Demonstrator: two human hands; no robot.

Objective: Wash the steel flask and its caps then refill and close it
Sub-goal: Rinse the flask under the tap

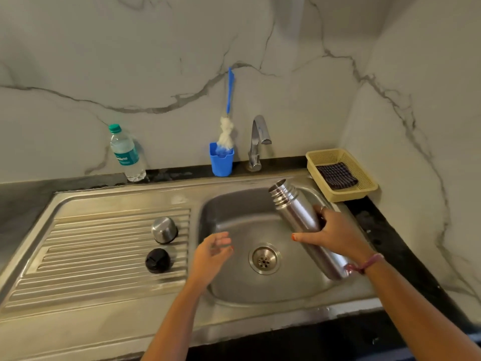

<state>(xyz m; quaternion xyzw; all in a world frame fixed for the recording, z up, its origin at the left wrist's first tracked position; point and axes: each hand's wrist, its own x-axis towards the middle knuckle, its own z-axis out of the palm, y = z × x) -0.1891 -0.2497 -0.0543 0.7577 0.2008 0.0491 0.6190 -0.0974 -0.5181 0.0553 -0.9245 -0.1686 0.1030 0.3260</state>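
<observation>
The right hand (pixel 335 231) gripped the cylindrical brushed-steel flask (pixel 299 212) around its middle, fingers (pixel 319 210) curled behind the body and the thumb across its front. The flask was held above the right part of the stainless-steel sink basin (pixel 234 204), tilted, with its uncapped threaded mouth pointing up and to the left and its base low beside the right wrist. A pink band sat on that wrist.

The left hand (pixel 212 252) hovered over the left part of the basin, fingers loosely spread and holding nothing. It touched neither the flask nor the caps.

Two caps stood on the ribbed steel draining board (pixel 91 246) left of the basin: a rounded steel cup-shaped cap (pixel 164 229), and nearer the person a round black plastic inner cap (pixel 157 260). The caps were near each other but apart.

The round perforated drain strainer (pixel 264 258) lay in the basin floor between the two hands.

At the back of the dark stone desk (pixel 23 201) a clear plastic water bottle with a green cap (pixel 126 153) leaned against the marble wall. Its teal label carried white script, too blurred to read. A blue plastic holder (pixel 221 161) held a blue-handled bottle brush with white bristles (pixel 227 131). Right of it stood the chrome tap (pixel 257 142). A yellow mesh plastic basket (pixel 364 188) at the far right contained a dark checked cloth (pixel 336 175).
</observation>
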